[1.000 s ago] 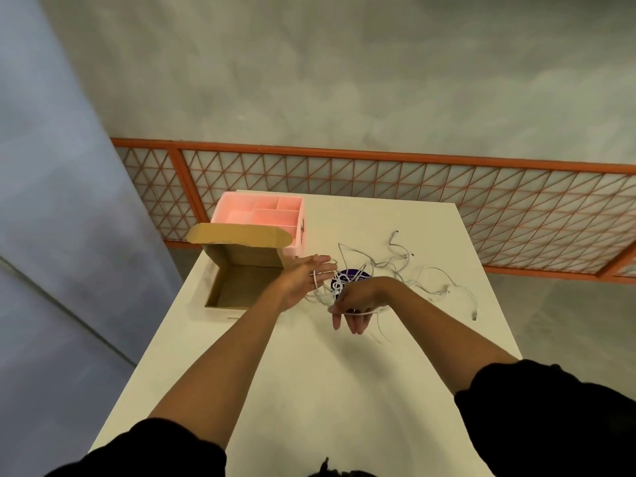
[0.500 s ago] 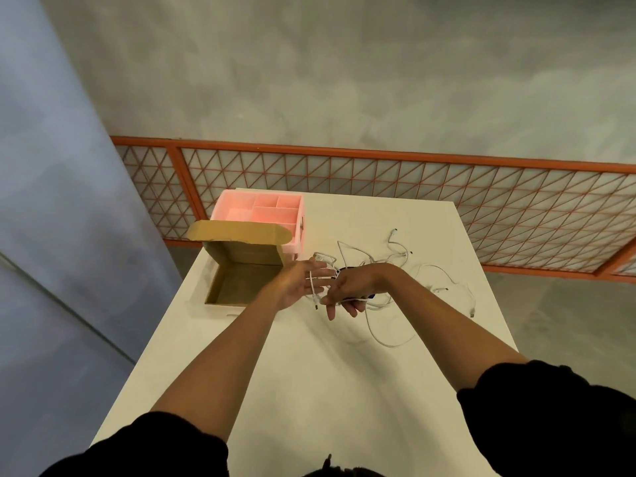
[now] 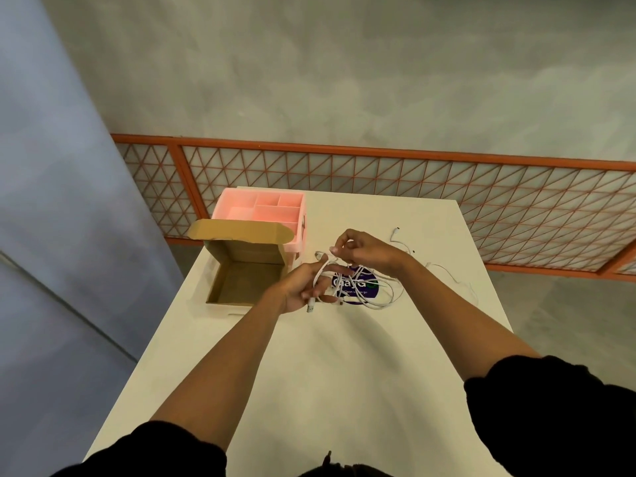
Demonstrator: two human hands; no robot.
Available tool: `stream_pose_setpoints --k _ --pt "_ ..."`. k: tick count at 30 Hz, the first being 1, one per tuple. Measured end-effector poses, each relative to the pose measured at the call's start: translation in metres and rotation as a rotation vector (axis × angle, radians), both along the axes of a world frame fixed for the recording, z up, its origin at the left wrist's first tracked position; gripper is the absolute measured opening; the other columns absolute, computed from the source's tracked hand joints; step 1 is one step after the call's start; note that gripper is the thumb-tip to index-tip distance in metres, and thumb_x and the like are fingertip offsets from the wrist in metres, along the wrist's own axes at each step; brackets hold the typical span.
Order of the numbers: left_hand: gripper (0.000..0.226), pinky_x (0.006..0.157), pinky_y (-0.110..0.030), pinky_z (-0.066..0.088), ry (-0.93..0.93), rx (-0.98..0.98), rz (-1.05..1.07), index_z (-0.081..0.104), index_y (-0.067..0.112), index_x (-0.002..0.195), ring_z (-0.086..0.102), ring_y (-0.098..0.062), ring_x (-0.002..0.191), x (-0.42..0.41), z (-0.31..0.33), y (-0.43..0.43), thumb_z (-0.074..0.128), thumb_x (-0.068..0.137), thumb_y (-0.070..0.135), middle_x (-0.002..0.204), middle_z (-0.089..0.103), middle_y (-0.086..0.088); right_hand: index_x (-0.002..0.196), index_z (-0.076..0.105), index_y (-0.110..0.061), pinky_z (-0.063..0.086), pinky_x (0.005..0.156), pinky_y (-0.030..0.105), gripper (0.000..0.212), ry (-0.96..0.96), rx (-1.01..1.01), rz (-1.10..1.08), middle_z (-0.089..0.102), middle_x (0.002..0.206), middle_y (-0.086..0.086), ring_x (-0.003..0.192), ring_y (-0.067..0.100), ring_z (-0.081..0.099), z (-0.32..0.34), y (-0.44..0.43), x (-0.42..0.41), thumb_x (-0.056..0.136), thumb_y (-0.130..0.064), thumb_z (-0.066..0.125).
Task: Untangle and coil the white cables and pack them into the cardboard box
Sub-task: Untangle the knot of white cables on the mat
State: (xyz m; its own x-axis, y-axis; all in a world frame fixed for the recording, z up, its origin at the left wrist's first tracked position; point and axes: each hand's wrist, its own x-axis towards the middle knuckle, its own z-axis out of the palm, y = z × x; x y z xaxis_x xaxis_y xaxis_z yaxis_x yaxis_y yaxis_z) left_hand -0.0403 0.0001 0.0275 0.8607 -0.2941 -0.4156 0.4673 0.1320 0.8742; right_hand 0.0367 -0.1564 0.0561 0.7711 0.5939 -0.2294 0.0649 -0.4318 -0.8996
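A white cable (image 3: 322, 271) is looped round the fingers of my left hand (image 3: 303, 287), whose thumb holds the plug end against the palm. Just above and to the right, my right hand (image 3: 361, 251) pinches the same cable and holds it up over the left fingers. More white cables (image 3: 382, 297) lie tangled on the table behind the hands, trailing off to the right. The open cardboard box (image 3: 220, 266) stands left of my left hand, its lid flap up and nothing visible inside.
A pink compartment organiser (image 3: 261, 210) stands right behind the box. A round purple sticker (image 3: 358, 284) lies under the cable tangle. The white table (image 3: 309, 373) ends at the left, right and far sides. An orange mesh fence (image 3: 413, 173) runs beyond it.
My right hand has risen from below the left fingers to above them, carrying the cable round. The loose cable tail on the table has been drawn in toward the hands.
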Motion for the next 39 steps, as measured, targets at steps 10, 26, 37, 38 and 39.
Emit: stream_pose_setpoints --k 10,26,37,38,39 --pt "0.038 0.040 -0.018 0.036 0.053 -0.169 0.069 0.062 0.008 0.090 0.015 -0.007 0.024 -0.001 -0.005 0.006 0.034 0.102 0.031 0.035 0.025 0.004 0.068 0.065 -0.012 0.034 0.059 0.026 0.047 -0.058 -0.163 0.018 0.031 0.061 0.004 0.058 0.016 0.030 -0.011 -0.004 -0.003 0.090 -0.051 0.053" --pt "0.022 0.034 -0.015 0.024 0.046 -0.488 0.166 0.051 0.005 0.090 0.024 -0.005 0.025 -0.003 -0.021 0.007 0.042 0.093 0.025 0.036 0.030 0.005 0.083 0.069 -0.019 0.029 0.052 0.020 0.027 -0.146 -0.212 0.178 0.046 0.084 0.009 0.060 0.012 0.029 0.018 -0.005 0.016 0.096 -0.034 0.052" --pt "0.030 0.036 -0.014 0.029 -0.031 -0.651 0.163 0.057 0.001 0.105 0.029 -0.006 0.024 -0.006 -0.013 0.000 0.056 0.090 0.027 0.036 0.036 0.006 0.084 0.070 -0.010 0.031 0.049 0.011 0.033 -0.334 -0.146 -0.087 0.051 0.064 0.003 0.052 0.012 0.038 -0.008 -0.004 -0.001 0.096 -0.035 0.052" --pt "0.034 0.037 -0.014 0.030 -0.021 -0.638 0.173 0.058 0.000 0.112 0.029 -0.007 0.023 -0.006 -0.010 0.000 0.046 0.094 0.026 0.035 0.036 0.005 0.082 0.069 -0.011 0.032 0.050 0.012 0.034 -0.344 -0.147 -0.101 0.052 0.063 0.003 0.052 0.012 0.042 -0.012 -0.005 -0.004 0.097 -0.035 0.050" --pt "0.039 0.039 -0.013 0.032 -0.015 -0.642 0.166 0.059 -0.001 0.119 0.029 -0.007 0.023 -0.006 -0.008 0.001 0.041 0.095 0.025 0.035 0.035 0.005 0.081 0.066 -0.013 0.034 0.053 0.013 0.034 -0.348 -0.155 -0.105 0.054 0.062 0.000 0.052 0.011 0.046 -0.016 -0.007 -0.007 0.098 -0.034 0.047"
